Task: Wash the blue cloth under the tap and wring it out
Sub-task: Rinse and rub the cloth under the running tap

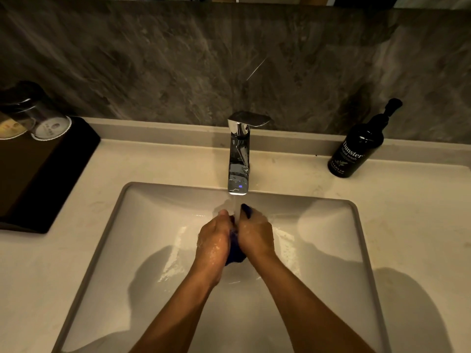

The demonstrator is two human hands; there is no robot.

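Washing step: left hand point(212, 242) and right hand point(256, 238) both squeeze the cloth point(235, 253) under the running tap point(238, 159), next I'd guess twist it hard to wring

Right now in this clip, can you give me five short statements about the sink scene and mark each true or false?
1. Water is running from the tap onto the hands. True.
2. The blue cloth lies flat on the counter beside the sink. False: it is bunched between the left hand and the right hand, over the basin.
3. A black hand wash bottle stands on the counter to the right of the tap. True.
4. Only the right hand grips the cloth. False: both hands grip it.
5. The hand wash bottle lies tipped over in the basin. False: it stands upright on the counter, against the back ledge.
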